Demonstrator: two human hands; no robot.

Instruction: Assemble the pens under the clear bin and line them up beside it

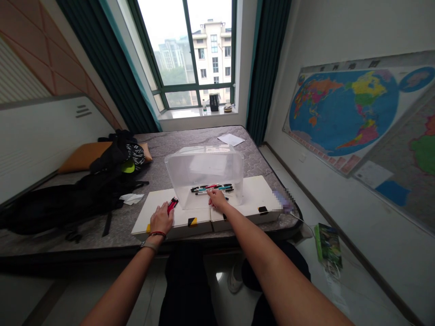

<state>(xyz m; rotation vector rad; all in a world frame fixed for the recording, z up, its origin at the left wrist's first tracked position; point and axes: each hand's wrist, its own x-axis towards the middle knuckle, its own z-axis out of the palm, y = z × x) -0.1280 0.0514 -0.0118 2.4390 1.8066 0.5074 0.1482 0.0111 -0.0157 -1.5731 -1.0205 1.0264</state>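
A clear plastic bin (204,170) lies on its side on two white boxes (254,190), its opening toward me. Several pens (204,187), black, red and teal, rest in a loose pile inside it. My right hand (216,199) reaches into the bin, its fingers closed at the near edge of the pile; whether a pen is between them is too small to tell. My left hand (162,219) is on the left white box, its fingers around red and black pens (172,205), left of the bin.
The boxes stand on a grey mattress (190,138). Black clothing and a bag (64,203) lie at the left, near a white tissue (132,198). White paper (231,139) is behind the bin. A green package (328,246) sits on the floor at the right.
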